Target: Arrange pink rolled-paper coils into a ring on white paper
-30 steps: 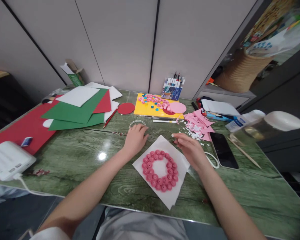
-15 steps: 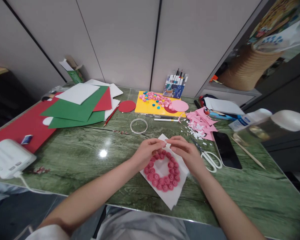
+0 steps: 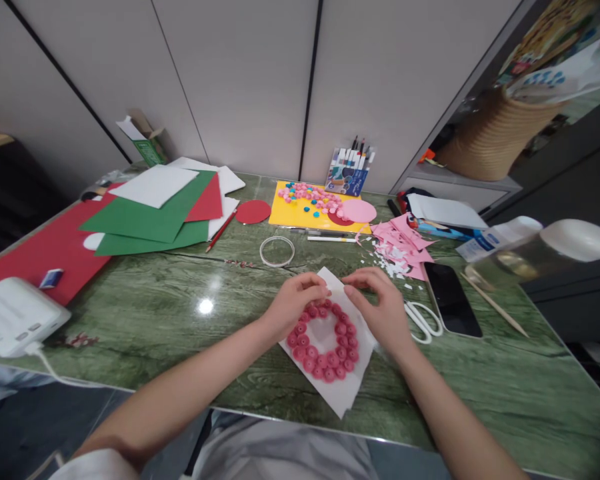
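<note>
A white paper (image 3: 344, 393) lies on the green table near its front edge, with a ring of pink rolled-paper coils (image 3: 331, 360) on it. Over the ring's upper left, my left hand (image 3: 300, 300) is closed, thumb and fingers pinched on something too small to make out. My right hand (image 3: 377, 303) hovers at the upper right of the paper, its fingers curved and thumb apart, with nothing visible between them. White-handled scissors (image 3: 423, 323) lie just right of my right hand, their blades partly hidden.
Behind the paper is a tape roll (image 3: 277, 252). Pink paper scraps (image 3: 403, 245), a phone (image 3: 453, 300) and a clear bottle (image 3: 530, 260) stand or lie to the right. Green sheets (image 3: 145, 217) and a white power bank (image 3: 20, 317) occupy the left; beads cover a yellow sheet (image 3: 285, 217).
My right hand has drawn back to the right, parting from my left hand, and its thumb and fingers have spread. My left hand stays near the top of the ring.
</note>
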{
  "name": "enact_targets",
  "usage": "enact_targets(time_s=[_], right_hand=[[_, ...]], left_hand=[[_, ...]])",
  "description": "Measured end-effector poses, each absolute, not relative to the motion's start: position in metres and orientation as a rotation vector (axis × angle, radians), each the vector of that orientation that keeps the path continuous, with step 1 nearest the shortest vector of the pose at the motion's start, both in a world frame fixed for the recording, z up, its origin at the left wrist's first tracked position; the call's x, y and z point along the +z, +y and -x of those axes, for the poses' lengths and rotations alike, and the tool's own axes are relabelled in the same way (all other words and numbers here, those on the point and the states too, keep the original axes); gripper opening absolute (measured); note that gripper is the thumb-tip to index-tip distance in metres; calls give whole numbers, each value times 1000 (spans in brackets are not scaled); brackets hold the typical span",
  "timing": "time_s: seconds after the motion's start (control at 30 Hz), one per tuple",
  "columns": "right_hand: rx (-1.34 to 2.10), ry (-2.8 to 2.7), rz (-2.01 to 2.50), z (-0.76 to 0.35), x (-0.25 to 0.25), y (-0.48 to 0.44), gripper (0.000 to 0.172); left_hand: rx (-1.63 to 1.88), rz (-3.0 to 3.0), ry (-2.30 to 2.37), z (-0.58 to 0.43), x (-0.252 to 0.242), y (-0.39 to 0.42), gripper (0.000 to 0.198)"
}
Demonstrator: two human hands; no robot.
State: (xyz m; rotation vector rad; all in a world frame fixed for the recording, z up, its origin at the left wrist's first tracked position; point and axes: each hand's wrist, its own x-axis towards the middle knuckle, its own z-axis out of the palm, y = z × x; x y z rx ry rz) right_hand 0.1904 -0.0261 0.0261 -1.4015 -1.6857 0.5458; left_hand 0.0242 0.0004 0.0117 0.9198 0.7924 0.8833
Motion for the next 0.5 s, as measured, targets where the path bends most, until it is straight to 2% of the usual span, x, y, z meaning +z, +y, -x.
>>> enact_targets(time_s=[0.07, 0.33, 0.4, 0.5], right_hand=[[588, -1669, 1379, -190, 27, -26, 6], [566, -1723, 1384, -181, 30, -32, 7], [441, -1761, 1374, -181, 29, -33, 6], [-25, -1811, 1274, -184, 28, -36, 6]], left_hand=[[898, -1018, 820, -24, 12, -1, 12], [917, -1237, 840, -26, 14, -5, 17], [924, -1225, 846, -26, 16, -7, 15], [893, -1120, 830, -26, 24, -14, 12]])
